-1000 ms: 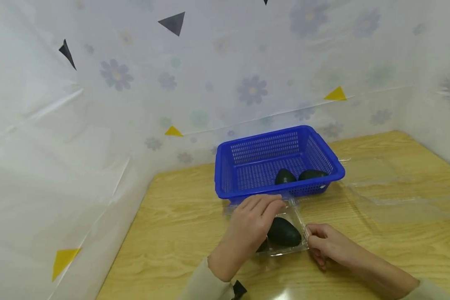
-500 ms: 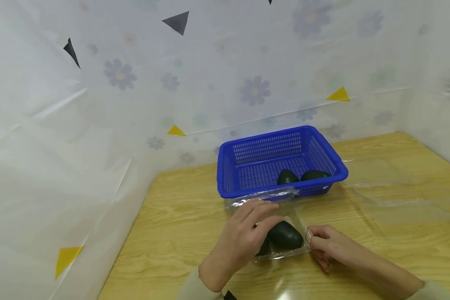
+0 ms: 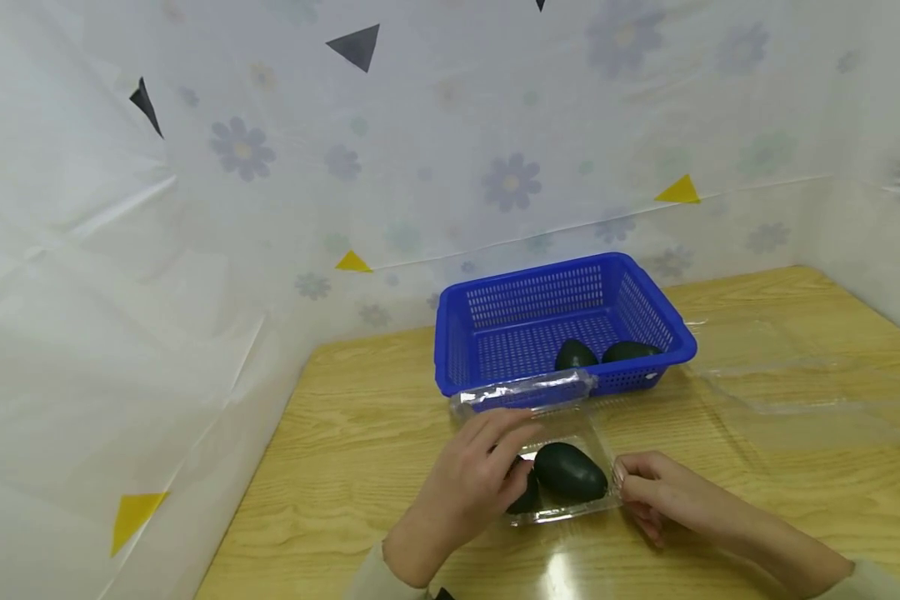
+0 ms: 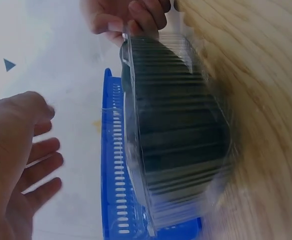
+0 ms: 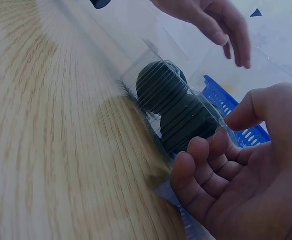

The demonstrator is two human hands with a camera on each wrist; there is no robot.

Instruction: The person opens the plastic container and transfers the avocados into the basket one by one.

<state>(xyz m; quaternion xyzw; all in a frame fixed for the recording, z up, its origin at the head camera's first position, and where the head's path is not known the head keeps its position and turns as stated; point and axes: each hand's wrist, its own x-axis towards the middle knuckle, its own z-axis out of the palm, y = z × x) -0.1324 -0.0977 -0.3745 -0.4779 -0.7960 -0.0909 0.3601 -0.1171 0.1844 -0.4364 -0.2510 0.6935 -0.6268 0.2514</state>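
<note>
Left grip shift: since the earlier frame, my left grip (image 3: 465, 475) has drawn back toward the left, baring more of the right dark fruit.
Left grip condition: fingers loosely spread above the box, holding nothing.
Right grip: my right grip (image 3: 656, 487) pinches the right edge of the clear box between thumb and curled fingers.
Clear box: the clear box (image 3: 583, 427) sits open on the worktop (image 3: 360, 417), before the basket. Ribbed thin plastic; I judge it light, flexible, slick and easily dented. Best held lightly at a rim corner.
Right dark fruit: the right dark fruit (image 3: 570, 473) lies in the box. Smooth and glossy; I judge it firm, fairly weighty and slippery, liable to bruise. Hold round the widest part, thumb opposite fingers.
Left dark fruit: the left dark fruit (image 3: 525, 497) lies beside it, partly hidden by my left grip; same handling expected.
Lid: the lid (image 3: 528, 387) is folded back at the basket's front; contact uncertain. Probably springy.
Blue basket: the blue basket (image 3: 555, 268) holds two further fruits (image 3: 574, 354) near its front right. Appears stiff.
Clear packaging: the clear packaging (image 3: 795, 392) lies to the basket's right; count indistinct.
</note>
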